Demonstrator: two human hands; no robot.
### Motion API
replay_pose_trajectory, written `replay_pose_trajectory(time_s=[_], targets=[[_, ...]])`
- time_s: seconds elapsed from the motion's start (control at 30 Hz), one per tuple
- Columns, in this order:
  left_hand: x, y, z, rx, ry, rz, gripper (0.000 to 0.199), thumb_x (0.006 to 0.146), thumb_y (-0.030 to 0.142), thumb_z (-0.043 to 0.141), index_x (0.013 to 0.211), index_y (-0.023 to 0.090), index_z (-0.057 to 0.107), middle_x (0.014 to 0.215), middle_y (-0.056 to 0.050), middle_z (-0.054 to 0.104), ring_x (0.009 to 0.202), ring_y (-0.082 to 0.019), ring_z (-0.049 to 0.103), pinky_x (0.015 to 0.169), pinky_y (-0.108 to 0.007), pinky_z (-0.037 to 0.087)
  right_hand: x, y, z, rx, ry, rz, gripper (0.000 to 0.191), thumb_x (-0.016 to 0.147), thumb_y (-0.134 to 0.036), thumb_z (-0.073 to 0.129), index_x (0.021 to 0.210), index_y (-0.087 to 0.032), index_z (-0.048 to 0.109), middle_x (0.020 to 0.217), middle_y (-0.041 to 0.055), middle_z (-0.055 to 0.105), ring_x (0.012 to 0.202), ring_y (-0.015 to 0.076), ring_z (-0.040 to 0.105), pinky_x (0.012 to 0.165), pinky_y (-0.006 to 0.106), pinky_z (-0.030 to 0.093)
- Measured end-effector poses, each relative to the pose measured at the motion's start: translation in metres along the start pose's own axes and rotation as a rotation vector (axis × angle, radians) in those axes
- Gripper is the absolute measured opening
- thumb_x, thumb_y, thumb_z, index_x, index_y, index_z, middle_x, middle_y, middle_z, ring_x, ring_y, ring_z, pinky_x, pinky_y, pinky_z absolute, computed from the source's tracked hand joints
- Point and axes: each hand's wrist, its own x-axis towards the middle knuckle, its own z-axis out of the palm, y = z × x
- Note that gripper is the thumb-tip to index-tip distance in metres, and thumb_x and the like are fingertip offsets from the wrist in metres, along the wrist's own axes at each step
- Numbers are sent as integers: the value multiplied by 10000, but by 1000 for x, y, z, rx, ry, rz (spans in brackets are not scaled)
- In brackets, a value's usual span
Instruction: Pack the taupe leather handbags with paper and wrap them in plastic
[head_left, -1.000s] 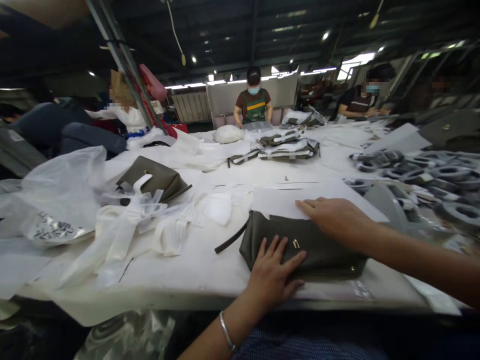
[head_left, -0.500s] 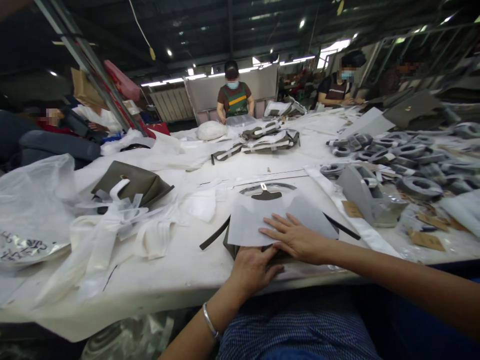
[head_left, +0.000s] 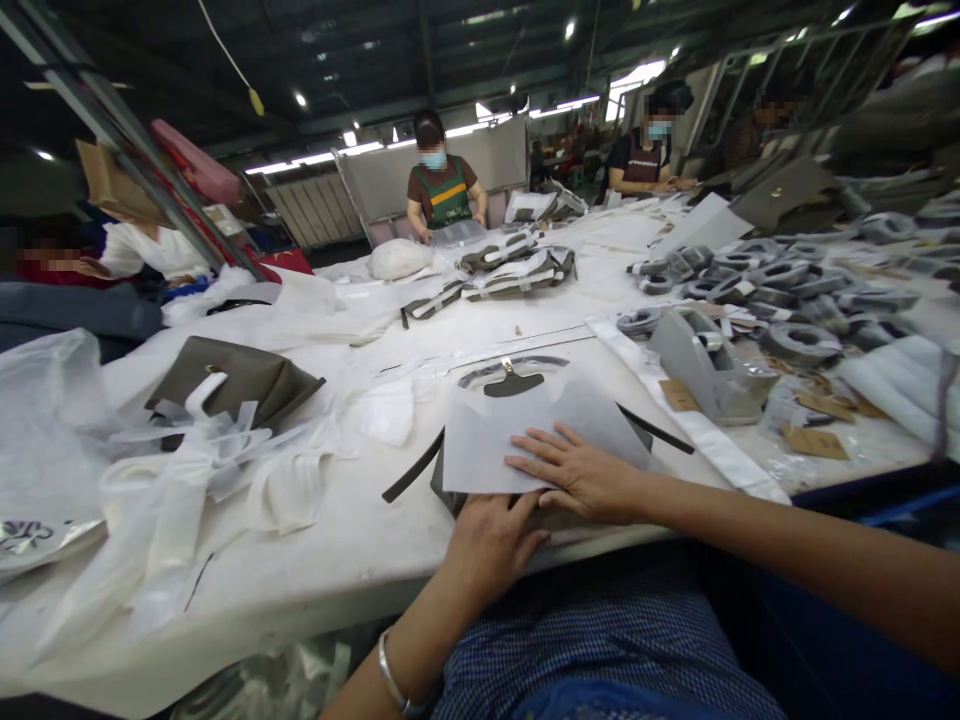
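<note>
On the desk (head_left: 375, 545), a sheet (head_left: 484, 440) lies over a bag (head_left: 444, 497) by the near edge. The right hand (head_left: 577, 470) is on the sheet, the left hand (head_left: 491, 540) at its near edge. Left are strips (head_left: 289, 490), a second bag (head_left: 251, 385) behind them, plastic (head_left: 52, 400) farther left. Right stands a dispenser (head_left: 694, 365), coils (head_left: 801, 355) beyond it. Bundles (head_left: 521, 277) lie behind the sheet, a person (head_left: 448, 195) behind those.

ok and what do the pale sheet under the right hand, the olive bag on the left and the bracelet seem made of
Sheet: matte paper or thin plastic, by its pale surface and crisp edges. Bag: probably smooth leather or imitation leather, by the soft sheen and folds. Bracelet: likely polished, silver-coloured metal, by its bright shine.
</note>
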Motion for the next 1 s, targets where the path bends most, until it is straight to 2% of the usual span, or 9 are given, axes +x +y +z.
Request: replay_pose_trajectory(time_s=[0.07,0.17,0.23,0.37,0.5,0.57,0.63,0.83,1.0], targets=[[-1,12,-20,-19,6,17,342,924,341,614,1256,272,567,1156,-67,671,1046,-267,637,902,-413,541,0,0,0,8,-2,-12,655,963,-567,433,1542,-327,246,1628,86,201,1480,368,209,1167,656,143],[14,23,-49,-73,1,10,204,996,333,472,1086,251,635,918,-12,718,802,-196,685,724,-305,561,-2,-1,4,19,17,-15,650,949,-550,475,1528,-316,296,1629,91,201,1483,369,197,1168,653,138],[33,19,-55,-110,11,18,228,1004,343,456,1119,251,630,973,-9,725,863,-195,695,751,-298,566,-2,-1,6,41,40,-22,641,931,-552,512,1503,-305,362,1611,102,258,1481,355,215,1174,645,131],[65,-15,-28,-143,14,0,392,1003,355,466,1378,241,478,1342,-41,603,1197,-213,592,1013,-367,509,1,0,-2,126,30,-7,627,922,-585,503,1456,-260,453,1582,120,323,1486,331,217,1189,635,106],[65,-41,3,-147,43,-30,476,1027,365,396,1479,234,332,1467,-45,486,1314,-203,498,1132,-418,407,8,13,-31,370,-31,142,526,1013,-481,286,1420,-231,507,1505,71,462,1400,250,418,1187,485,293],[60,-43,9,-151,60,-37,508,1027,378,396,1503,248,275,1499,-38,443,1327,-204,484,1145,-424,390,12,21,-44,380,-27,162,470,995,-400,358,1390,-218,537,1414,65,567,1307,231,525,1142,417,375],[57,-42,11,-153,69,-41,499,1024,387,405,1491,252,296,1503,-28,439,1328,-206,482,1147,-417,387,13,30,-51,293,-12,121,435,938,-334,485,1342,-198,573,1344,84,620,1243,253,569,1099,419,413],[58,-40,14,-152,97,-76,448,1009,422,443,1397,200,425,1402,-62,547,1292,-222,513,1126,-412,413,7,43,-36,162,9,-39,361,955,-344,504,1293,-244,578,1270,91,612,1162,252,573,1011,423,455],[56,-38,14,-160,98,-83,431,1002,418,461,1380,212,436,1378,-51,565,1281,-225,520,1126,-402,415,3,45,-25,175,45,-36,325,978,-339,473,1264,-237,588,1261,94,607,1155,241,558,1024,411,437]])
